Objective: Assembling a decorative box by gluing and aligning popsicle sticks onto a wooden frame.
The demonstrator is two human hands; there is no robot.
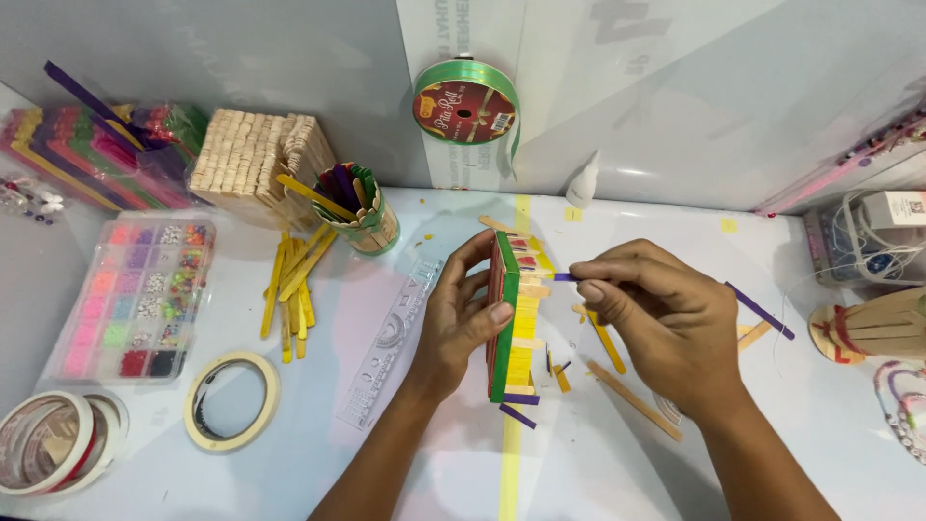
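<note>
Both forearms reach in from six o'clock. The left hand (465, 314) stands on edge, fingers curled in a clasp; the right hand (661, 318) pinches thumb and forefinger toward nine o'clock.

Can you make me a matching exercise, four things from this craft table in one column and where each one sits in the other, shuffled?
Things:
1. ribbon roll
2. bead box
3. stick panel
4. purple stick

Places:
A. gripped on edge by the left hand
B. pinched in the right hand
C. against the back wall
D. far left of the table, above the tape rolls

Pairs: 1-C, 2-D, 3-A, 4-B
</note>
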